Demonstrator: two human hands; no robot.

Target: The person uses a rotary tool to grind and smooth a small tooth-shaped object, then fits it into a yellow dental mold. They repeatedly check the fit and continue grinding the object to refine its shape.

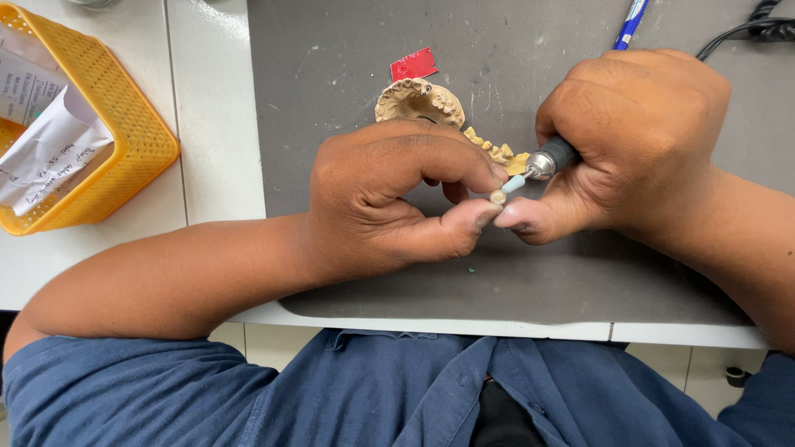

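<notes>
1. Hidden or cut off: most of the rotary handpiece (553, 157) is buried in the right fist, with only its grey collar, metal nose and pale blue grinding tip showing. A blue pen (631, 21) and a black cable (749, 31) run out of the top edge. The yellow tooth model (497, 152) is partly covered by the left fingers. The folded papers (45, 153) in the basket bear handwriting too small to tell.
2. Left hand (389, 203): its fingers are curled in, and the thumb and forefinger are pinched tight on 1 small tooth-coloured crown (498, 197), held just above the grey mat (348, 74) near its middle. The other fingers are tucked underneath, out of sight.
3. Right hand (633, 141): its fingers are wrapped firmly round the handpiece in a fist, and the thumb stretches forward to meet the left thumb tip beneath the crown. The pale blue tip lies against the crown's upper side.
4. Count: 2 hands, 1 crown, 1 handpiece.
5. Count on the mat behind the hands: 1 tan plaster dental arch (418, 101), 1 yellow tooth model just beside it, and 1 small red card (413, 64) near the arch.
6. Count at the left: 1 yellow mesh basket (132, 124) on the white table (211, 124), well apart from the hands.
</notes>
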